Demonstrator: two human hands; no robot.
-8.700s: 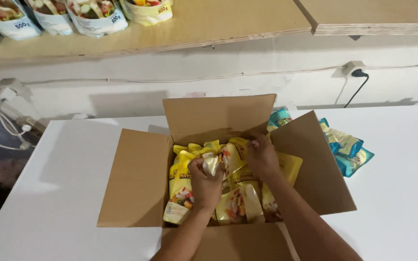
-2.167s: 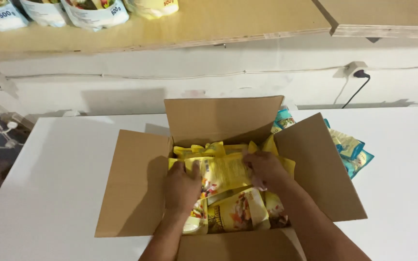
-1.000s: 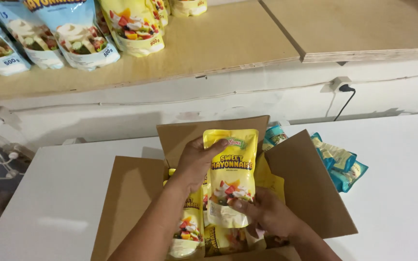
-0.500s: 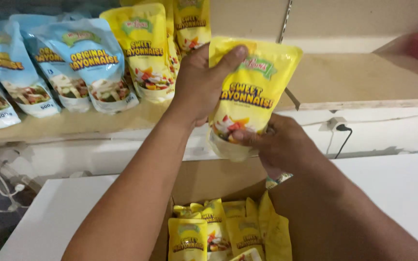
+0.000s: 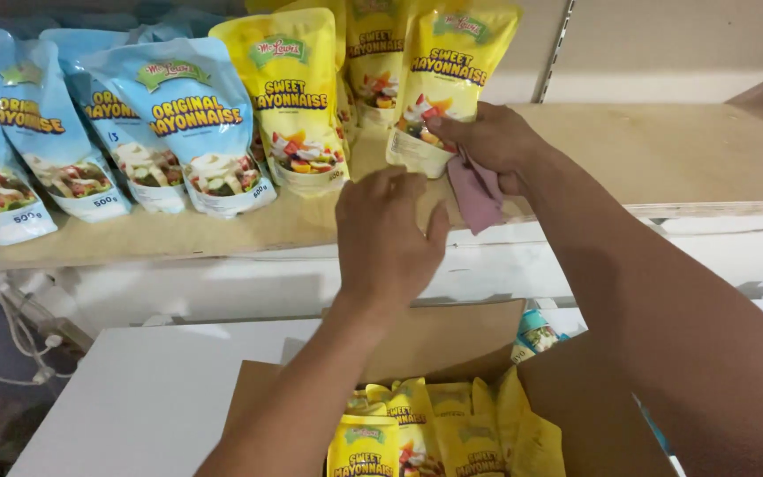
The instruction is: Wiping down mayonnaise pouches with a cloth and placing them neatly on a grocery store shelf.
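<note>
Yellow pouch (image 5: 452, 84) standing on the shelf (image 5: 664, 155) at 12 o'clock, gripped low at its base by the right hand (image 5: 487, 141), fingers closed round it along with a pink cloth (image 5: 477, 190). Left hand (image 5: 386, 234) open and empty just below, at 7 o'clock from that pouch. Several yellow and blue pouches (image 5: 196, 124) already shelved toward 10 o'clock; many more waiting in the box (image 5: 452, 353) at 6 o'clock, so likely well short of finished.

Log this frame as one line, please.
right hand: shut on yellow pouch and pink cloth, on wooden shelf | left hand: open, empty | cardboard box: open, yellow pouches inside
</note>
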